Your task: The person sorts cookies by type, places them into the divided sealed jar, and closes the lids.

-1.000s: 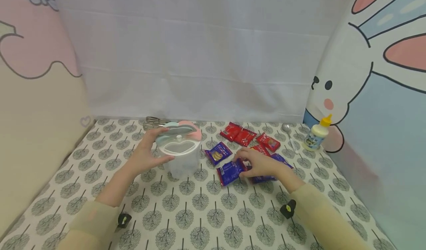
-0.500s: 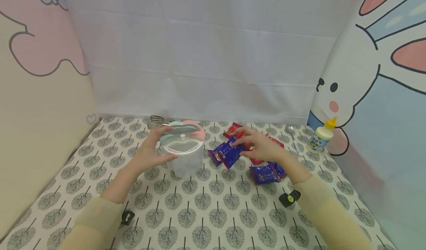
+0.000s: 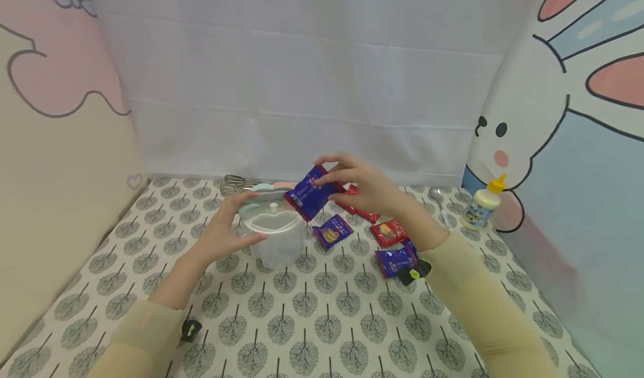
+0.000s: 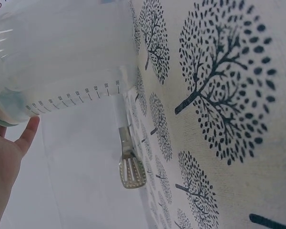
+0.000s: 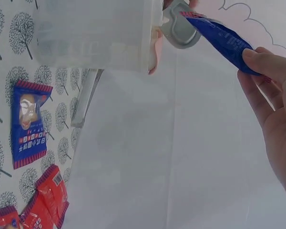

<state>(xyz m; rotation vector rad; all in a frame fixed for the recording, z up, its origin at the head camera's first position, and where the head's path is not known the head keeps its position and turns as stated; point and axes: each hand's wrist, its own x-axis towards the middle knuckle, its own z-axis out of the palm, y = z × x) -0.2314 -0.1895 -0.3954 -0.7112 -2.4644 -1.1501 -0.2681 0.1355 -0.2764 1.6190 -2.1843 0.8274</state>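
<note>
My left hand (image 3: 223, 230) grips the top of a translucent storage canister (image 3: 276, 249), thumb in front and fingers behind its lid (image 3: 246, 213). The canister stands upright on the tree-patterned cloth. One heart-shaped flap (image 5: 181, 28) of the lid is raised, with fingertips beside it in the right wrist view. Measuring marks run along the canister wall (image 4: 76, 90) in the left wrist view. My right hand (image 3: 364, 185) pinches a blue snack packet (image 3: 309, 193) by one end. The packet's far end overlaps the canister's right rim in the head view, clear of the table.
A blue packet (image 3: 334, 232) lies right of the canister, with another blue packet (image 3: 392, 261) and several red packets (image 3: 387, 232) farther right. A spoon (image 3: 440, 203) and yellow-capped bottle (image 3: 480, 206) stand near the right edge. A slotted turner (image 4: 132, 171) lies behind the canister.
My right hand has picked up a blue packet from the cloth and carried it up and left to the canister. The left hand has stayed on the canister.
</note>
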